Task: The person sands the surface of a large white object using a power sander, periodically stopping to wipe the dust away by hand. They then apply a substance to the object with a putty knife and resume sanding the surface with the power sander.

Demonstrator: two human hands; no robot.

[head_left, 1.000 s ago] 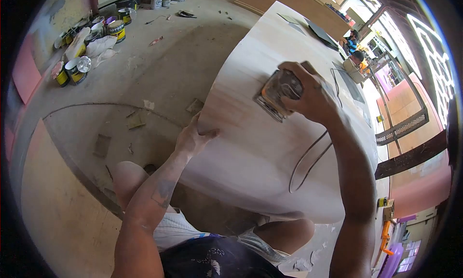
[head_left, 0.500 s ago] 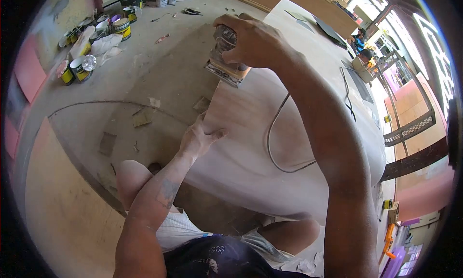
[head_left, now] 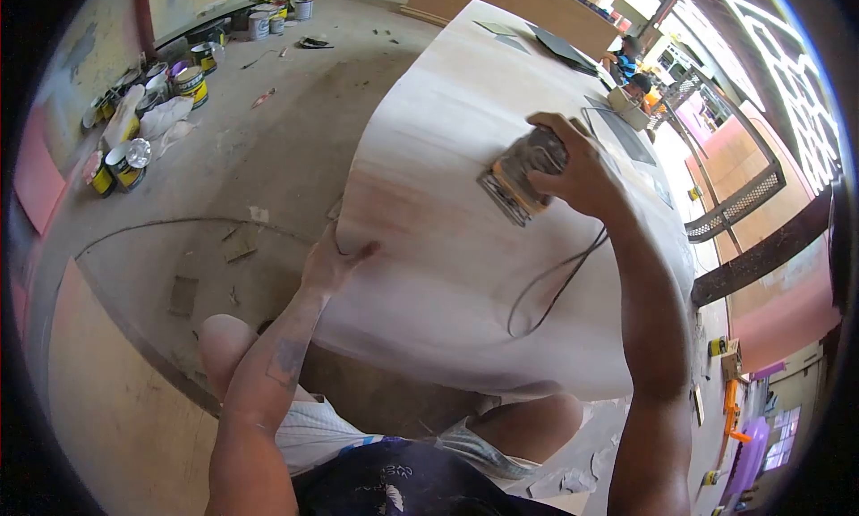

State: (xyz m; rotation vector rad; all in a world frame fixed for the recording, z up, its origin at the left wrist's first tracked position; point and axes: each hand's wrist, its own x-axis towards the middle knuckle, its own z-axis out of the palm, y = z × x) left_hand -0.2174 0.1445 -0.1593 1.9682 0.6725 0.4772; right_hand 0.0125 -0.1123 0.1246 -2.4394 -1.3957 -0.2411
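My right hand (head_left: 577,167) is wrapped around an electric sander (head_left: 519,174), dusty and dark on top with an orange-brown band near its base. It is over the right-middle part of a large pale panel (head_left: 429,266), tilted so that the edge of its pad shows. A dark cord (head_left: 577,270) loops from it across the panel. At the panel's left edge my left hand (head_left: 329,261) grips the rim, thumb on top and the other fingers partly hidden. Reddish-brown patches mark the surface beside that thumb.
Paint cans (head_left: 191,85) stand along the wall at the upper left. Sandpaper scraps (head_left: 183,295) and a hose (head_left: 161,223) lie on the floor. Dark flat sheets (head_left: 559,49) rest on the panel's far end. Two people are beyond it, near a metal frame (head_left: 747,194).
My right hand has carried the sander from the panel's far left edge rightward over its middle. My left hand stays on the edge. The view has shifted slightly.
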